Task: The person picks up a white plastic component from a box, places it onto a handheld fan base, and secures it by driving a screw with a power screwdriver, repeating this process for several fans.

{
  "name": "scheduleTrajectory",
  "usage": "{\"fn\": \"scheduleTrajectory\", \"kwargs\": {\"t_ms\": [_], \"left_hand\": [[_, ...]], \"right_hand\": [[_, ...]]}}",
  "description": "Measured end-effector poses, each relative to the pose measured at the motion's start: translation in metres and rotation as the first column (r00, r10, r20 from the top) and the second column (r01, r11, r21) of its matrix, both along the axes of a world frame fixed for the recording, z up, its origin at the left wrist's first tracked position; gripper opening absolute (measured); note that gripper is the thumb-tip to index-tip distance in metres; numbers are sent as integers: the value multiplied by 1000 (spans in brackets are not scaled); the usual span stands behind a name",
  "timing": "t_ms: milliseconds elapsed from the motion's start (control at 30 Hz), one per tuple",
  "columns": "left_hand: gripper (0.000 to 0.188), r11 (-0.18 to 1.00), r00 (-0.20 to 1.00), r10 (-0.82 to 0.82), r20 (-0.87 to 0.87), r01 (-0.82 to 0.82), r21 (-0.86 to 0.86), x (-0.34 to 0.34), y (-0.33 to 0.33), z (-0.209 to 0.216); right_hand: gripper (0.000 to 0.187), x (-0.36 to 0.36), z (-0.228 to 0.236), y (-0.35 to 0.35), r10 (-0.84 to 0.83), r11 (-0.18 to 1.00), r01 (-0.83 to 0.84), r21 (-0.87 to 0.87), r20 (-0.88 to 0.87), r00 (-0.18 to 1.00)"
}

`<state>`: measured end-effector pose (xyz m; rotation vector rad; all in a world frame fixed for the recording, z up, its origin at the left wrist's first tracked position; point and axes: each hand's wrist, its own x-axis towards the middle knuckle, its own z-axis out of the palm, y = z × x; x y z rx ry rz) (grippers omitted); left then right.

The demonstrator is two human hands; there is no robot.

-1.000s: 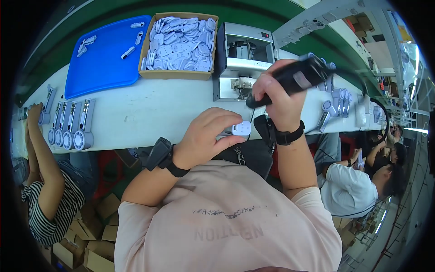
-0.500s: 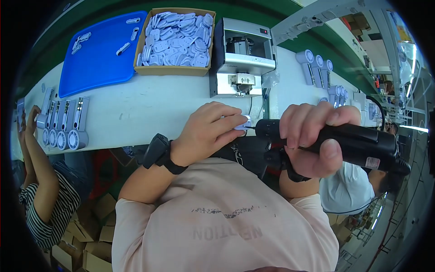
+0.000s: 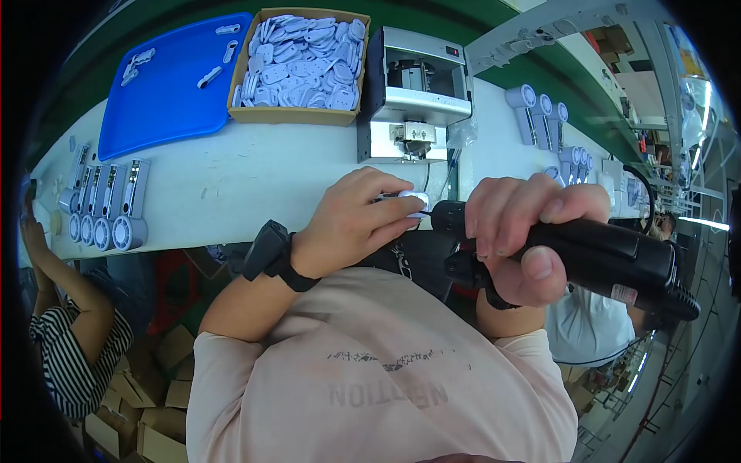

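In my right hand (image 3: 532, 231) is a black electric screwdriver (image 3: 610, 251), held level with its tip pointing left. The tip meets a small white plastic part (image 3: 414, 204) at the table's front edge. My left hand (image 3: 359, 216) is closed on that part, pressing it with the fingers, which hide much of it. Just behind my hands stands a silver and black bench machine (image 3: 421, 108), with a metal block at its lower front.
A cardboard box (image 3: 297, 117) full of white plastic parts stands left of the machine. Further left lies a blue tray (image 3: 170, 100) with several small parts. White handheld devices (image 3: 127, 204) stand in rows at the left and right (image 3: 525, 112). A co-worker in stripes (image 3: 81, 339) sits at the left.
The screwdriver and my right hand have shifted slightly left, its rear end tilting down a little. My left hand stays on the part. The co-worker's hands at the left have moved down and left.
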<state>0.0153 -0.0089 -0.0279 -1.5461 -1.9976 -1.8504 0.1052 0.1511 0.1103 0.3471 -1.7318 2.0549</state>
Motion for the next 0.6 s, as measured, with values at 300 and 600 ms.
{"fn": "scheduleTrajectory", "kwargs": {"t_ms": [300, 600], "left_hand": [[41, 999, 997, 15, 82, -11, -53, 0, -1, 2], [42, 998, 997, 11, 82, -6, -64, 5, -10, 2]], "right_hand": [[42, 1, 1, 2, 0, 999, 0, -35, -1, 1000], [29, -51, -39, 39, -222, 973, 222, 67, -2, 975]]}}
